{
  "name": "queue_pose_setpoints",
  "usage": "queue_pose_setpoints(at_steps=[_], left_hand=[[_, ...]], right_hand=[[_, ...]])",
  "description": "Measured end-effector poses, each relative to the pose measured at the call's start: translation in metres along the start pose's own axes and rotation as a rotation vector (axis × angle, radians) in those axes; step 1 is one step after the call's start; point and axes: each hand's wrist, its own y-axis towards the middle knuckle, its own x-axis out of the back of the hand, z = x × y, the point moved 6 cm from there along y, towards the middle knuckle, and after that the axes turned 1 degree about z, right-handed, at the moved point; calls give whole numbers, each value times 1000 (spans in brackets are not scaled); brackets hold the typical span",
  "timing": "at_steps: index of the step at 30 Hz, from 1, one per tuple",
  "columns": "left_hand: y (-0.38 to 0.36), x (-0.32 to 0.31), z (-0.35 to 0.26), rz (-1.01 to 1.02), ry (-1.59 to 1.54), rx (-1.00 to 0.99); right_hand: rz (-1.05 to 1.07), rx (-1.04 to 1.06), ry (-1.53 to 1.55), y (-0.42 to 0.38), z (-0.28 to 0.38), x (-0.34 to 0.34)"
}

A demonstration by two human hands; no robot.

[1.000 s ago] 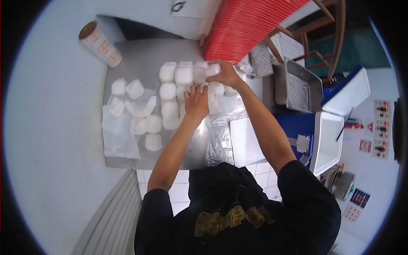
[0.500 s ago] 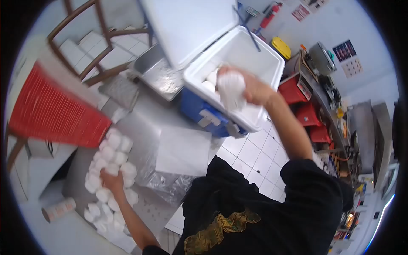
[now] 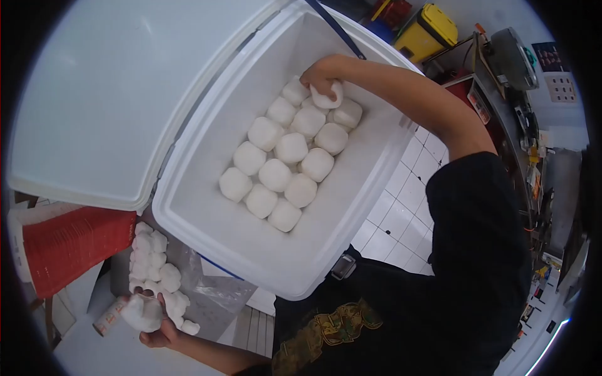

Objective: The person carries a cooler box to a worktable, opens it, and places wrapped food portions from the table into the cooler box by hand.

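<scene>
My right hand point(image 3: 323, 76) reaches into the open white cooler point(image 3: 207, 219), its fingers wrapped round a white dough-like ball point(image 3: 327, 97) at the far end. Several similar white balls point(image 3: 274, 175) lie in close rows on the cooler floor. At the lower left, my left hand point(image 3: 162, 329) grips another white ball point(image 3: 143, 312), raised in front of a pile of white balls point(image 3: 150, 257) on the metal table. The left fingers are partly hidden behind the ball they hold.
The cooler's lid point(image 3: 94, 100) stands open on the left. A red container point(image 3: 81, 241) lies beside the pile, with a printed cylinder point(image 3: 110, 316) nearby. Clear plastic point(image 3: 216, 285) lies on the table. A yellow bin point(image 3: 429, 31) stands beyond the cooler.
My view has moved closer over the cooler. My right hand has lowered its white ball inside, onto the others. My left hand has lifted a ball from the pile.
</scene>
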Motion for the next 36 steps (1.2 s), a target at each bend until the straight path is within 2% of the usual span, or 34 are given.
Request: queue_pose_setpoints(at_steps=[2,3,5,7,8,10,11,12,13,15,18,20,22,23,24,26,27,30,33,36], left_hand=[[34,-72,17,360,146,83],[55,-98,28,399,77,238],[85,-103,57,221,116,602],[117,-148,90,312,690,600],[126,-224,127,627,1133,350],[138,-261,202,303,757,676],[145,-270,232,248,729,757],[152,-270,261,191,700,837],[159,-261,290,125,699,869],[176,-231,351,-47,650,881],[205,-214,418,-308,588,762],[234,-199,461,-278,583,618],[251,-189,501,-269,548,605],[258,-191,515,-259,530,596],[259,-192,521,-349,573,584],[256,-195,531,-524,662,562],[257,-190,540,-544,661,521],[260,-192,539,-492,781,619],[262,-186,533,-528,1037,819],[277,-159,552,-411,1091,743]], right_hand=[[116,-3,-25,27,2,-7],[177,-2,-142,52,1,-13],[159,16,-224,48,10,-13],[128,87,-289,47,19,-20],[104,148,-311,51,23,-27],[-21,193,-451,51,26,-34],[-123,175,-567,47,24,-36],[-171,169,-520,44,21,-39],[-219,166,-471,41,18,-41],[-204,171,-56,35,2,-36],[-180,172,-39,-15,0,-16],[-85,155,-64,-86,8,2],[-391,243,300,-147,2,2],[-473,289,419,-174,-1,1],[-551,337,539,-198,-3,-2],[-737,403,513,-237,-5,-17],[-734,401,550,-252,-7,-26],[-740,357,665,-279,-14,-55],[-747,291,684,-292,-15,-67],[-812,304,624,-299,-2,-55]])
